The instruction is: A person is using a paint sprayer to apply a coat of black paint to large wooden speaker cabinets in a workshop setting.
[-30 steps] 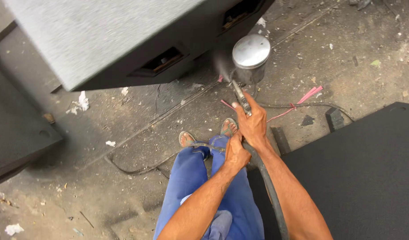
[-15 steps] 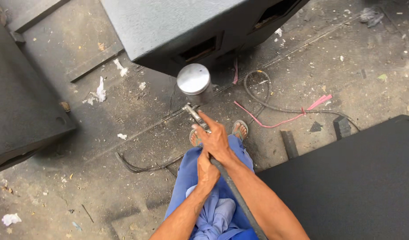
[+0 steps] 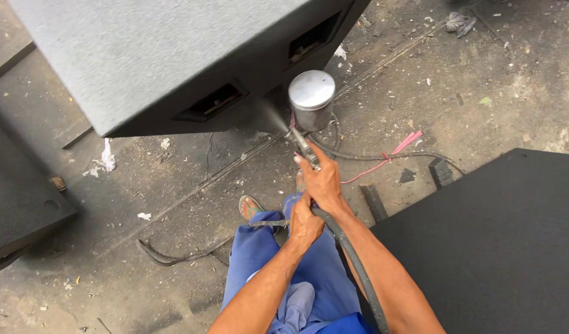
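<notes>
Hands: two, right [image 3: 321, 179] gripping one spray gun [image 3: 304, 145], left [image 3: 304, 222] closed round one hose [image 3: 352, 260].
Boxes: one grey box [image 3: 161, 55] at 11 o'clock.

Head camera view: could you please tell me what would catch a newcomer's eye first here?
At centre, the right hand grips a spray gun with a shiny metal cup, and a fine mist fans from its nozzle toward the big dark grey box at upper left. Just below, the left hand holds the black hose, which trails down past the blue trousers. A black panel fills the lower right.
</notes>
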